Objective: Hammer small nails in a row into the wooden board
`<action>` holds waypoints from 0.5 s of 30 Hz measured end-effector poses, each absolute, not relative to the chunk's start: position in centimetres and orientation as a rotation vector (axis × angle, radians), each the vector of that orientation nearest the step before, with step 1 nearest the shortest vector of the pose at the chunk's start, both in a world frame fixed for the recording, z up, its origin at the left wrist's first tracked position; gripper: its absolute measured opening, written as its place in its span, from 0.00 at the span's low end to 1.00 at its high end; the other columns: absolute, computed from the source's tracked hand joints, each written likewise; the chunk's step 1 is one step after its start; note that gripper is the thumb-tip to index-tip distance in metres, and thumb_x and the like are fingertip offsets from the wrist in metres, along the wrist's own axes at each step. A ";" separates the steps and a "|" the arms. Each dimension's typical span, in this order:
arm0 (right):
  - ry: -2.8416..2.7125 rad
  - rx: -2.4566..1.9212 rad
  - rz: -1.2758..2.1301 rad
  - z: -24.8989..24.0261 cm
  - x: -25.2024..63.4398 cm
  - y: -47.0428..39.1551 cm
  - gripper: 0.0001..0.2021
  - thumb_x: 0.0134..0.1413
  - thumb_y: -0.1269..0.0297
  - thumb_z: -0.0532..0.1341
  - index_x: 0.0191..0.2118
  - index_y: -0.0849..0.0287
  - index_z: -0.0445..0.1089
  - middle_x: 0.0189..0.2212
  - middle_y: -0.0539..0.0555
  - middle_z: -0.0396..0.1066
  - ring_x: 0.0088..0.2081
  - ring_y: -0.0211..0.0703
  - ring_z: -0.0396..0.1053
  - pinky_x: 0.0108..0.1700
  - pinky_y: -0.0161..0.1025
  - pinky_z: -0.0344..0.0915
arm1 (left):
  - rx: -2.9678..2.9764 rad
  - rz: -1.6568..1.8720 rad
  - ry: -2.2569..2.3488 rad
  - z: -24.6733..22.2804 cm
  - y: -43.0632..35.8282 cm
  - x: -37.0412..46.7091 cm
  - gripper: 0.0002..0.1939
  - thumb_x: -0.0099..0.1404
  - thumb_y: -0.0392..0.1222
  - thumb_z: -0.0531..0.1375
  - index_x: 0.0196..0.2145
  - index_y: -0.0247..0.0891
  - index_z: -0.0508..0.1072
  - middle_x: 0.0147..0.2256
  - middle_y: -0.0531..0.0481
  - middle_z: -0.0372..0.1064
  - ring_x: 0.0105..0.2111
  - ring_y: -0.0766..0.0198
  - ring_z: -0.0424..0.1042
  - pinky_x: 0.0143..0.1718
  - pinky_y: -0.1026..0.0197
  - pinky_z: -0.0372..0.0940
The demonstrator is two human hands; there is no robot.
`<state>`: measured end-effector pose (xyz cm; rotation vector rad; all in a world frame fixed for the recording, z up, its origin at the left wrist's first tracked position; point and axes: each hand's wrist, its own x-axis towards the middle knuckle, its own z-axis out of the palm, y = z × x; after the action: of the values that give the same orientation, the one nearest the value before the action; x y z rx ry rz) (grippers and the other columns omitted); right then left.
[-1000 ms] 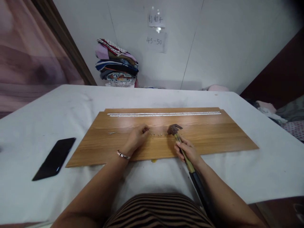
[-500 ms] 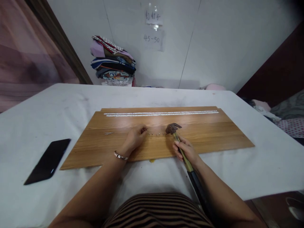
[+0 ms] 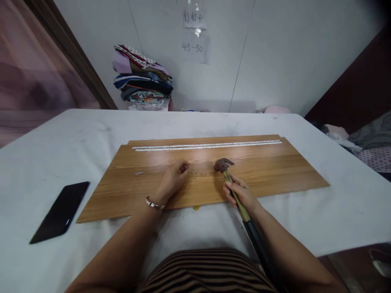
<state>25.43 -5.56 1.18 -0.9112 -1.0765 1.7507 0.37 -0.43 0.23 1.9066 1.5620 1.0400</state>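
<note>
My right hand (image 3: 240, 192) is wrapped around the handle of a claw hammer (image 3: 224, 164), its rusty head just above the wooden board (image 3: 259, 160). My left hand (image 3: 175, 177) rests low over the middle of the board with thumb and fingertips pinched together; whatever may be between them is too small to make out. Between the two hands runs a row of small nail heads (image 3: 205, 173) in the wood. A few loose nails (image 3: 139, 173) lie on the board to the left of my left hand.
Two white measuring strips (image 3: 207, 145) run along the board's far side. A black phone or tablet (image 3: 61, 211) lies on the white-covered table (image 3: 100, 126) at left. Folded clothes (image 3: 143, 77) are stacked by the wall, below and left of paper signs (image 3: 194, 48).
The view has shifted slightly. Both hands keep nearly the same place on the board, the left still pinched and the right still holding the hammer.
</note>
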 end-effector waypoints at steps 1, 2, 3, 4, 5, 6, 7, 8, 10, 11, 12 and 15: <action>-1.070 -0.910 1.750 1.2 25.4 -5.6 0.12 0.52 0.58 0.60 0.39 0.58 0.61 0.20 0.41 0.61 0.10 0.25 0.51 0.09 0.25 0.50 | 1.901 1.045 1.554 0.2 -0.5 0.4 0.06 0.56 0.38 0.56 0.33 0.37 0.69 0.26 0.54 0.68 0.26 0.68 0.67 0.29 0.65 0.63; -1.068 -0.909 1.751 1.2 25.4 -5.6 0.12 0.52 0.58 0.60 0.39 0.58 0.61 0.20 0.41 0.61 0.10 0.26 0.51 0.09 0.25 0.50 | 1.899 1.049 1.542 0.2 -0.5 0.4 0.06 0.56 0.38 0.56 0.33 0.37 0.69 0.26 0.54 0.68 0.25 0.68 0.67 0.28 0.66 0.63; -1.068 -0.909 1.753 1.2 25.4 -5.6 0.12 0.53 0.58 0.60 0.40 0.58 0.61 0.19 0.41 0.61 0.10 0.26 0.51 0.09 0.26 0.50 | 1.899 1.053 1.527 0.2 -0.5 0.5 0.06 0.56 0.38 0.56 0.33 0.37 0.69 0.26 0.54 0.68 0.25 0.68 0.67 0.28 0.66 0.63; -1.070 -0.909 1.752 1.2 25.4 -5.6 0.12 0.53 0.58 0.60 0.40 0.58 0.61 0.20 0.41 0.61 0.10 0.26 0.51 0.09 0.26 0.50 | 1.901 1.059 1.513 0.2 -0.5 0.5 0.06 0.56 0.38 0.56 0.33 0.37 0.69 0.26 0.54 0.68 0.25 0.68 0.67 0.28 0.66 0.63; -1.074 -0.909 1.750 1.2 25.4 -5.6 0.12 0.53 0.58 0.60 0.40 0.58 0.62 0.20 0.42 0.61 0.10 0.26 0.51 0.09 0.26 0.50 | 1.905 1.065 1.501 0.2 -0.5 0.5 0.05 0.56 0.38 0.56 0.33 0.37 0.69 0.26 0.54 0.69 0.25 0.68 0.67 0.28 0.66 0.63; -1.080 -0.914 1.745 1.2 25.4 -5.7 0.11 0.53 0.59 0.60 0.40 0.58 0.62 0.20 0.42 0.61 0.10 0.26 0.51 0.09 0.26 0.50 | 1.910 1.070 1.493 0.1 -0.6 0.5 0.05 0.56 0.38 0.56 0.33 0.37 0.69 0.26 0.54 0.69 0.26 0.68 0.68 0.28 0.66 0.64; -1.084 -0.920 1.738 1.3 25.4 -5.7 0.11 0.53 0.59 0.60 0.40 0.58 0.62 0.20 0.42 0.61 0.10 0.26 0.51 0.09 0.26 0.49 | 1.916 1.072 1.491 0.1 -0.6 0.5 0.05 0.57 0.37 0.56 0.33 0.37 0.69 0.26 0.54 0.69 0.26 0.68 0.68 0.28 0.66 0.64; -1.084 -0.926 1.735 1.3 25.5 -5.7 0.11 0.53 0.59 0.60 0.40 0.58 0.62 0.20 0.42 0.61 0.10 0.26 0.51 0.09 0.26 0.49 | 1.921 1.072 1.493 0.0 -0.6 0.5 0.05 0.57 0.37 0.56 0.33 0.37 0.69 0.26 0.54 0.69 0.26 0.68 0.68 0.29 0.66 0.64; -1.076 -0.933 1.735 1.5 25.5 -5.8 0.12 0.53 0.59 0.60 0.42 0.58 0.62 0.20 0.42 0.61 0.10 0.26 0.50 0.09 0.26 0.50 | 1.923 1.076 1.506 0.0 -0.7 0.5 0.05 0.57 0.37 0.56 0.33 0.37 0.69 0.27 0.54 0.69 0.26 0.68 0.68 0.29 0.65 0.64; -1.069 -0.937 1.739 1.5 25.5 -5.8 0.13 0.53 0.59 0.60 0.43 0.58 0.62 0.20 0.42 0.61 0.10 0.26 0.50 0.09 0.26 0.50 | 1.922 1.082 1.514 0.0 -0.7 0.5 0.05 0.58 0.37 0.56 0.33 0.37 0.69 0.27 0.54 0.69 0.26 0.68 0.69 0.29 0.65 0.64; -1.062 -0.939 1.745 1.6 25.5 -5.9 0.14 0.53 0.59 0.60 0.44 0.58 0.62 0.20 0.42 0.60 0.10 0.26 0.50 0.09 0.26 0.51 | 1.918 1.089 1.522 -0.1 -0.8 0.5 0.05 0.58 0.37 0.56 0.33 0.37 0.69 0.27 0.54 0.69 0.26 0.68 0.69 0.29 0.65 0.64; -1.054 -0.930 1.762 1.6 25.5 -6.0 0.13 0.54 0.60 0.59 0.44 0.58 0.62 0.20 0.42 0.60 0.10 0.25 0.50 0.09 0.25 0.50 | 1.897 1.095 1.541 -0.1 -0.8 0.4 0.05 0.57 0.37 0.56 0.33 0.37 0.69 0.27 0.54 0.69 0.26 0.68 0.69 0.28 0.66 0.65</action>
<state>25.52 -6.01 1.58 -0.9297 -1.0536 1.7617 0.44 -0.81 -0.11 1.8968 1.5405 1.0949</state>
